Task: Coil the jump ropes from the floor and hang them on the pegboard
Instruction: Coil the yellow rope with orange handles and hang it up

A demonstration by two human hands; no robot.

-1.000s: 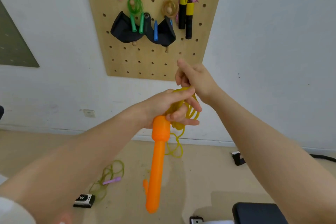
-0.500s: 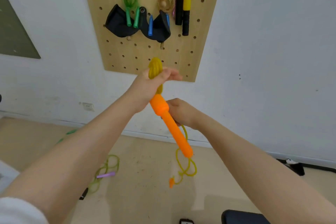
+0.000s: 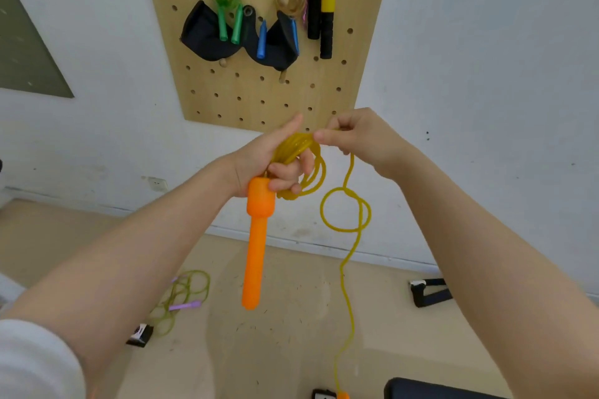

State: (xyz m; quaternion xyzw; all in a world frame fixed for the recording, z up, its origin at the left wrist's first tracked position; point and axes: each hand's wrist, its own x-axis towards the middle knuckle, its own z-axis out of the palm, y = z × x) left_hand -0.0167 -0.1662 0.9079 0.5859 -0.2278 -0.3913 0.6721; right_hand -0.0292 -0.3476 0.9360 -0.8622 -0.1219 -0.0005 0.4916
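Observation:
My left hand (image 3: 269, 162) grips several loops of a yellow jump rope (image 3: 299, 152) at chest height, and its orange handle (image 3: 256, 249) hangs straight down below the fist. My right hand (image 3: 359, 136) pinches the same rope just right of the coil. From there the free strand (image 3: 346, 269) drops in a loose loop to the floor, ending at a second orange handle (image 3: 342, 394). The wooden pegboard (image 3: 259, 91) on the wall ahead holds several hung ropes with pink, green, blue and yellow-black handles.
A yellow-green rope with a purple handle (image 3: 184, 296) lies loose on the floor at the left, beside a small black-and-white box (image 3: 140, 334). A black object (image 3: 428, 291) sits by the right baseboard and a dark cushion edge (image 3: 431, 390) shows at the bottom.
My right hand has come up from below the handle to the top of the coil, laying another turn over my left hand. The orange handle now hangs vertical instead of slanting.

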